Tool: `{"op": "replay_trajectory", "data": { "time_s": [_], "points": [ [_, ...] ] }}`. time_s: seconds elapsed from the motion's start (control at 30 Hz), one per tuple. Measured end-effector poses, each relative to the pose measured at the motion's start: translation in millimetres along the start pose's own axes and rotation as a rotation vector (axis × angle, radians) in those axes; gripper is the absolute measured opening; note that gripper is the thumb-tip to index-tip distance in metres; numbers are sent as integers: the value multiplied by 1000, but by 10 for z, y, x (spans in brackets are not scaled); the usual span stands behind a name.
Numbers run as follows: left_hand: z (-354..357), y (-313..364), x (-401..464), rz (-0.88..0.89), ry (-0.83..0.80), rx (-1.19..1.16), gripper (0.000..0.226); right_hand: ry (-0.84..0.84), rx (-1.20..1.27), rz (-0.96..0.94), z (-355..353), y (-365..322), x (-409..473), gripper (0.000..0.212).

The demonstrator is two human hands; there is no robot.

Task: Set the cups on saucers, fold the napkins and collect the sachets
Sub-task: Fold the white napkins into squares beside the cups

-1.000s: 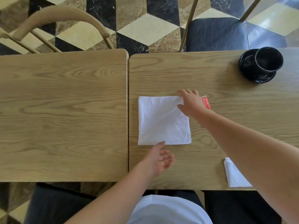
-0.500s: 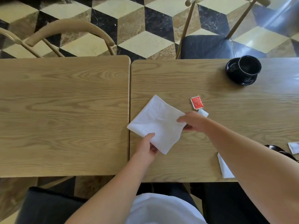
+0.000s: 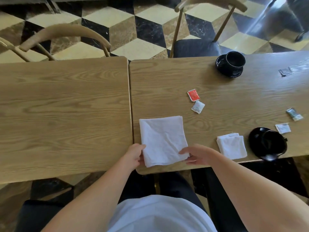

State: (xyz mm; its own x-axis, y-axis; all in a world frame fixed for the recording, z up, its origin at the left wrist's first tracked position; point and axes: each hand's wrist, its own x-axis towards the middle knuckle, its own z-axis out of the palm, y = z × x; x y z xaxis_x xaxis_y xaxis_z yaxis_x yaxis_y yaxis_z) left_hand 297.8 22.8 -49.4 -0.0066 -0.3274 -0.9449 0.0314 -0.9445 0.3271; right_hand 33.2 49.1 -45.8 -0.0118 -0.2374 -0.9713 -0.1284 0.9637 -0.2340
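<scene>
Two wooden tables pushed edge to edge; the person stands at the right-hand table (image 3: 234,91). A white napkin (image 3: 163,139) lies flat near its front left corner, folded to a square. Left hand (image 3: 134,154) grips the napkin's near left corner, fingers curled at the edge. Right hand (image 3: 199,154) holds the near right corner, thumb on top, fingers seemingly tucked beneath, though the angle leaves that unsure.

Just right of it, a smaller folded napkin (image 3: 232,146), beside a black cup (image 3: 273,144) sitting on its saucer (image 3: 255,136) at the table's front edge. A second cup on saucer (image 3: 231,64) at the far edge.

Sachets loose on the top: red one (image 3: 193,95), white one (image 3: 198,107) just below it, three more toward the right side (image 3: 283,128), (image 3: 294,114), (image 3: 285,71).
</scene>
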Motion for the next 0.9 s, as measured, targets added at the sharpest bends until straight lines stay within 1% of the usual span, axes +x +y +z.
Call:
{"op": "replay_trajectory", "data": {
  "time_s": [0.13,0.23,0.33,0.4,0.47,0.5,0.53,0.6,0.67,0.7,0.73,0.77,0.8,0.83,0.9],
  "points": [
    [-31,-33,87,82,42,19,19,140,73,-125,104,-35,211,34],
    [-33,-14,174,82,67,51,20,211,14,-155,137,-147,345,29],
    [-12,-15,224,55,116,107,16,211,-18,-142,88,-233,372,22],
    [10,-9,223,58,163,162,9,189,26,-103,43,-271,348,17],
    [13,23,222,49,212,162,9,177,115,-35,9,-311,304,5],
    [11,69,229,17,211,98,12,160,195,0,-11,-342,298,9],
    [11,133,249,-32,190,-23,14,145,291,31,-35,-387,297,17],
    [8,263,267,-125,189,-330,18,123,467,71,-101,-501,282,27],
    [-18,363,296,-128,217,-517,18,74,540,70,-160,-603,271,26],
    [-26,407,292,-118,224,-547,19,40,557,57,-168,-637,254,23],
    [-22,449,267,-114,227,-530,19,17,560,38,-168,-659,240,21],
    [-20,478,252,-107,239,-454,18,12,542,20,-166,-674,241,19],
    [-13,491,256,-78,260,-329,18,24,505,5,-164,-684,252,16],
    [3,493,277,-18,309,-151,19,43,447,-11,-158,-698,251,14],
    [21,480,327,177,385,171,21,83,283,-41,-145,-713,259,11]
  ]
}}
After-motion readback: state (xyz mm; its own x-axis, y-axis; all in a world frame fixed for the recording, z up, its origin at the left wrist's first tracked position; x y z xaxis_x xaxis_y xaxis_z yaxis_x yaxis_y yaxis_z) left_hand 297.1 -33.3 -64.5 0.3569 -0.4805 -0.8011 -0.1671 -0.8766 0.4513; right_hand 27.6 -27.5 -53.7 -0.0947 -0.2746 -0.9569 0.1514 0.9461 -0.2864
